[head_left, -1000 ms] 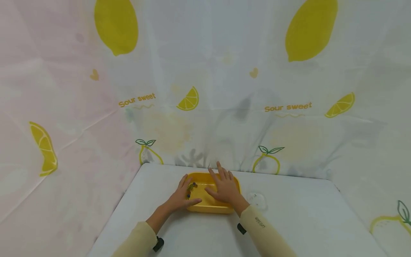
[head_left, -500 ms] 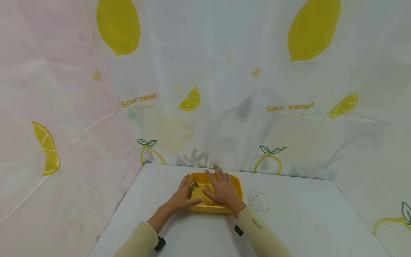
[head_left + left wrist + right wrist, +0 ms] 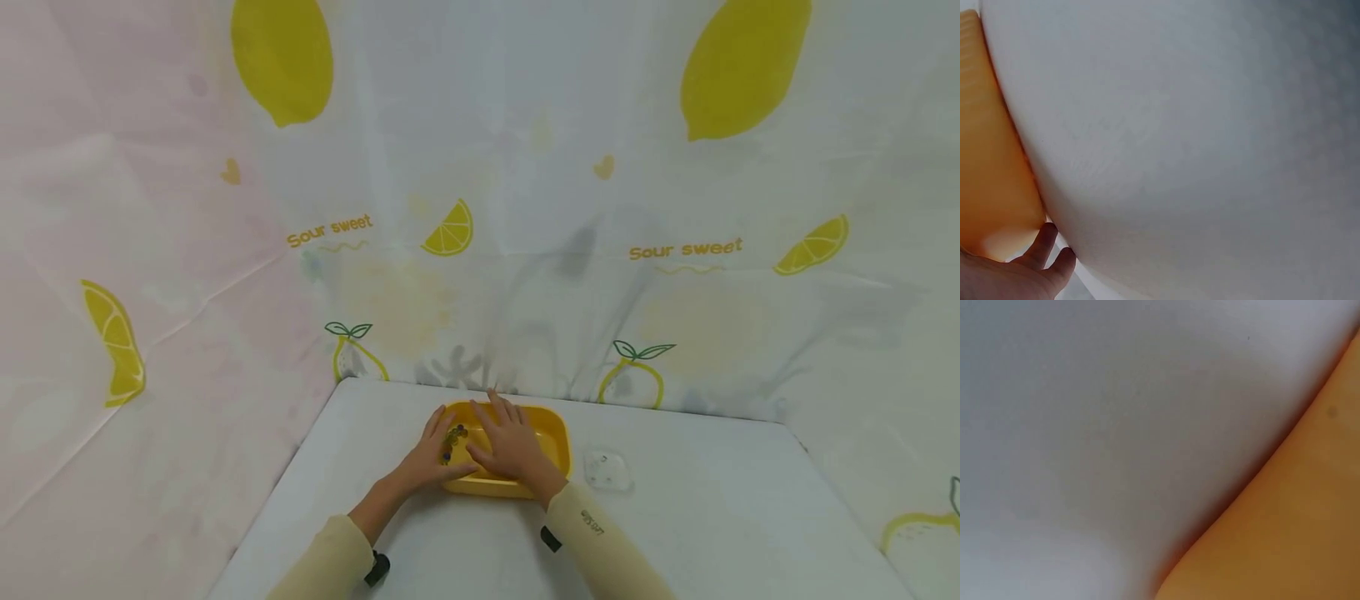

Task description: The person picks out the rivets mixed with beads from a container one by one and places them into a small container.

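Note:
A yellow rectangular tray (image 3: 553, 442) sits on the white table, its outer wall also showing in the wrist views. Several small shiny bead-like balls (image 3: 453, 442), dark blue, amber and greenish, lie along the tray's left end. My left hand (image 3: 422, 463) rests at that end, thumb along the front rim and fingers reaching past the left side. In the left wrist view, two fingertips (image 3: 1067, 257) lie low beside the tray wall. Over the tray's middle, my right hand (image 3: 513, 443) has its fingers spread, with nothing seen in it. Whether it touches the bottom is hard to tell.
On the white table (image 3: 720, 500), right of the tray, lies a small clear, flat, squarish piece (image 3: 607, 469) with faint marks. A lemon-print cloth (image 3: 540, 308) hangs behind the table and on both sides.
My right hand has moved left across the tray, nearer the balls. My left hand stays at the tray's left end. The whole head view has shifted slightly.

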Available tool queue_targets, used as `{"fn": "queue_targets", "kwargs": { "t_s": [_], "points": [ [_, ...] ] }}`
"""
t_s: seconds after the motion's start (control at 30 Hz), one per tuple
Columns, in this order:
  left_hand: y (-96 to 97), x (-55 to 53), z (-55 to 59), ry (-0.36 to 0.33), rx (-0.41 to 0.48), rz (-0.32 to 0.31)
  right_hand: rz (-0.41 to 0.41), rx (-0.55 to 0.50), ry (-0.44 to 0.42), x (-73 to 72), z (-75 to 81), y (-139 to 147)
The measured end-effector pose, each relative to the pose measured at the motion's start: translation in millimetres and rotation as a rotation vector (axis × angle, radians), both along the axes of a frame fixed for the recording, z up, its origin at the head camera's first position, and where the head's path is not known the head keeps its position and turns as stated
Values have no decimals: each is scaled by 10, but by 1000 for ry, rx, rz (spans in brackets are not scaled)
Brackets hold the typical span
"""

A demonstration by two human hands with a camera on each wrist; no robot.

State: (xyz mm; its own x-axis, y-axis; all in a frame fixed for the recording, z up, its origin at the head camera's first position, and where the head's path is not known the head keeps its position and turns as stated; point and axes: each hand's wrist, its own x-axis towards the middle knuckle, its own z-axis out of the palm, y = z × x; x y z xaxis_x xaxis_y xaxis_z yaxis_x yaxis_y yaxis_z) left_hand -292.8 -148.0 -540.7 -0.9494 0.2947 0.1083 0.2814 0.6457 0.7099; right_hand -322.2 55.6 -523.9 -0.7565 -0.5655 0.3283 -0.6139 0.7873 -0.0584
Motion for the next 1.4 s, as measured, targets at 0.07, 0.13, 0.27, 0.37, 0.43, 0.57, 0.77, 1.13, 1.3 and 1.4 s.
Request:
{"fn": "queue_targets", "kwargs": {
  "t_s": [0.07, 0.13, 0.27, 0.37, 0.43, 0.57, 0.77, 1.13, 1.3, 1.4],
  "points": [
    [8, 3, -5, 3, -4, -1, 14, 12, 13, -10, -22, -23],
    [15, 5, -8, 2, -10, -3, 36, 6, 62, -25, -49, -44],
    [23, -1, -13, 17, -5, -4, 91, -65, 141, -56, -64, -93],
    [42, -8, -19, 22, 3, -15, 125, -130, 123, -64, -67, -131],
    [65, -7, -21, 30, 11, -27, 118, -165, 75, -61, -75, -156],
    [110, 13, -32, 35, 12, -42, 52, -204, -60, -80, -130, -211],
    [121, 20, -3, 25, 8, -55, -32, -176, -230, -159, -170, -312],
    [38, -21, 48, 44, -19, -16, -96, -235, -366, -227, -91, -430],
    [33, -11, 35, 29, -19, -6, -114, -264, -417, -218, -124, -437],
    [25, -11, 37, 32, -23, -3, -106, -260, -415, -230, -133, -444]
  ]
}}
